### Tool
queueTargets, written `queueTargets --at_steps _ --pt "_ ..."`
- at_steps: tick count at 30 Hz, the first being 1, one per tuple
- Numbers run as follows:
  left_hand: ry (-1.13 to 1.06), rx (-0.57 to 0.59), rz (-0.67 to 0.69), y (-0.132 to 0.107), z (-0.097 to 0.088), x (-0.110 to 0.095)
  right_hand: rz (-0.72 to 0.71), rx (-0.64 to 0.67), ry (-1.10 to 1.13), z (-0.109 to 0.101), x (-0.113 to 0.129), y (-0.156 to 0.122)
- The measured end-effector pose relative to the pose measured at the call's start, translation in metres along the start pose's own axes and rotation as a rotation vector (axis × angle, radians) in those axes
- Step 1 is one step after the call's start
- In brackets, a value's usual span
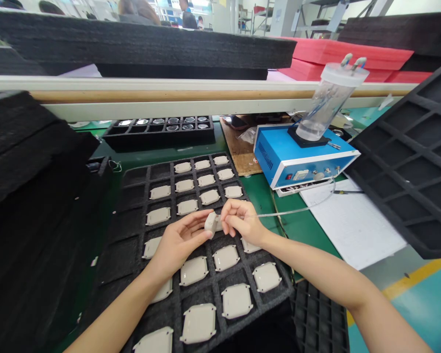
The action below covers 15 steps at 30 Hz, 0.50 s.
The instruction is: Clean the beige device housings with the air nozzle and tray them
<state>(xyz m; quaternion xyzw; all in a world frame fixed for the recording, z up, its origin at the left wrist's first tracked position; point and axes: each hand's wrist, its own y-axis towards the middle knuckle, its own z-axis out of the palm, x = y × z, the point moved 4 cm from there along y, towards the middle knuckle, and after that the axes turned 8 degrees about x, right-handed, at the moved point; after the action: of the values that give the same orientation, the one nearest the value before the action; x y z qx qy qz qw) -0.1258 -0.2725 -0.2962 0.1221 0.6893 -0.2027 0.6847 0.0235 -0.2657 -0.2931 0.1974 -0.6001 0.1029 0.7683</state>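
My left hand and my right hand meet over a black foam tray with square pockets. Between them they hold one small beige square part, tilted on edge. The left fingers cup it from the left. The right hand's fingers are pinched on its right side and on the end of a thin clear tube. That tube runs right to a blue box. Several more beige parts lie flat in the tray's pockets.
A clear cylinder with fittings stands on the blue box. White paper lies to the right, under a tilted empty black tray. Black foam stacks fill the left. Another tray with round metal parts sits behind. People stand far back.
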Motion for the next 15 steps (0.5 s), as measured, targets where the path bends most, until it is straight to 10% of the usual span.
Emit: queueTargets --at_steps 15 --pt "-0.002 -0.013 -0.013 -0.0004 0.0014 -0.0033 0.006 0.0 0.003 -0.0003 0.0006 0.0002"
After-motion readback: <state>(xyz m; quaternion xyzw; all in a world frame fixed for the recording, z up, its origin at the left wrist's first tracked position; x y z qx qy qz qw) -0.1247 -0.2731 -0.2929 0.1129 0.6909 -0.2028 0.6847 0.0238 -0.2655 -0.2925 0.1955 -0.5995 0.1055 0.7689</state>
